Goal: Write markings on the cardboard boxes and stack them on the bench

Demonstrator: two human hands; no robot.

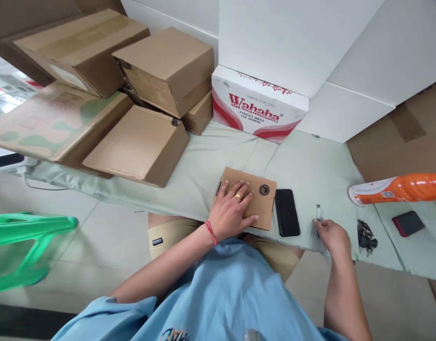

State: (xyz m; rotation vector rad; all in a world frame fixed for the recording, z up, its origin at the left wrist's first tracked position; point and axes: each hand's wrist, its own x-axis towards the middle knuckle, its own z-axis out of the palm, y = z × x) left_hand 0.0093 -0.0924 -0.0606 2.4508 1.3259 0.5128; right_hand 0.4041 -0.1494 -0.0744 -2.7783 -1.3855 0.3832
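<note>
A small flat brown cardboard box [264,208] with a round dark mark lies near the table's front edge. My left hand [234,208] rests flat on its top, fingers spread, with a ring on one finger. Just right of the box is a black phone [287,212], lying screen up. Farther right, my right hand [331,234] pinches a small slim object [318,212], clear and dark, that looks like a pen or cutter. Its lower end is hidden by the fingers.
Cardboard boxes [136,142] are stacked at the left, and a Wahaha carton [257,106] stands at the back. On the right are an orange bottle [399,188], keys [366,236] and a dark red-edged device [408,223]. A green stool [29,232] stands at the left.
</note>
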